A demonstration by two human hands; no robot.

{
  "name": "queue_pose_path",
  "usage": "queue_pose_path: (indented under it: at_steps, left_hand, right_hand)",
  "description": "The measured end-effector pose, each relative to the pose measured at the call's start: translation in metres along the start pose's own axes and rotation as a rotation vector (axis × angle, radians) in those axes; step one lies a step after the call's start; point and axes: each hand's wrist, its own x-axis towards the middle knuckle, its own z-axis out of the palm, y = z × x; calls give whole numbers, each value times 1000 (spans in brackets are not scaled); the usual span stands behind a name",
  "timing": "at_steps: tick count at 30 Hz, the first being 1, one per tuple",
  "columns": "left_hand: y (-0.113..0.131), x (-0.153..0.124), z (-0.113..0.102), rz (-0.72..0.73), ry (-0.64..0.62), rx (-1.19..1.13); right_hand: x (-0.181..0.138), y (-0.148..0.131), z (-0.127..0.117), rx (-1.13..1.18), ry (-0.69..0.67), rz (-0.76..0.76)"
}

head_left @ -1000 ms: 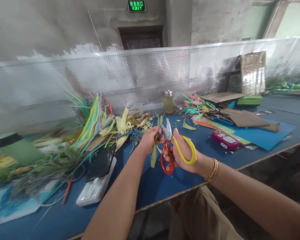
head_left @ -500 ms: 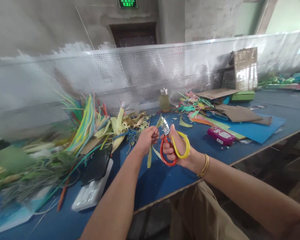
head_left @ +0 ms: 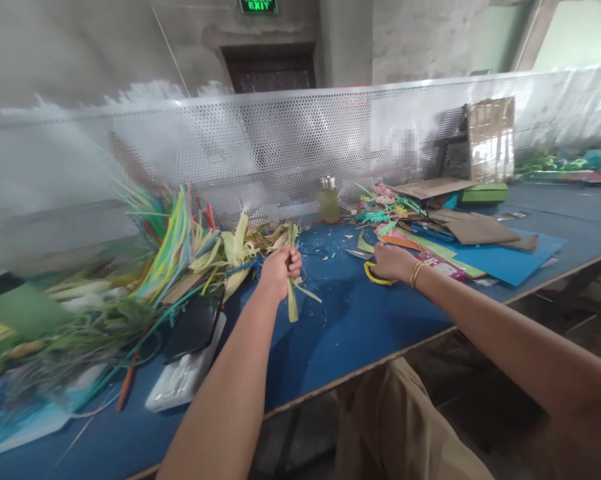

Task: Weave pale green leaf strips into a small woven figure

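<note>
1. A perforated metal screen (head_left: 290,150) stands along the back of the blue desk (head_left: 345,347).
2. A heap of pale dry leaves (head_left: 237,241) lies on the desk, just behind and left of the left hand (head_left: 280,270).
3. That hand is closed in a fist, its fingers curled tight around green leaf strips (head_left: 293,303); the strips hang below the fist, with some tips poking out above.
4. The right hand (head_left: 394,261) covers the middle of the scissors (head_left: 378,275). The blades point left beyond the fingers, and a yellow handle loop shows below them. The fingers are mostly hidden, so whether they grip or merely touch cannot be told.
5. A gold bracelet (head_left: 416,274) circles the right wrist.
</note>
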Motion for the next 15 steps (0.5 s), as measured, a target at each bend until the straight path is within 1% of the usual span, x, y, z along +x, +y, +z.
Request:
queue_pose_path:
  at_steps: [2,5,6,7,10,11,13,15]
  left_hand:
    - [2,0,-1,4,3,-28]
    - [3,2,-4,-17,-3,-71]
    - [3,2,-4,-24,-6,-85]
    - [3,2,-5,-30,-10,-99]
    - [3,2,-4,-46,-19,-132]
    - [3,2,-3,-53,-22,-139]
    - [4,1,-3,-59,-24,-144]
    - [6,1,-4,-59,-16,-156]
  right_hand:
    - [-2,0,-1,-51,8,10]
    - [-5,-13,-9,-25,122,-19]
    - [-5,-21,-12,19,160,-82]
    - [-4,-31,-15,89,178,-184]
    - [4,-68,-15,367,135,-476]
    - [8,-80,-14,457,126,-543]
    - [16,-102,-9,551,139,-597]
    - [25,-115,-5,553,171,-584]
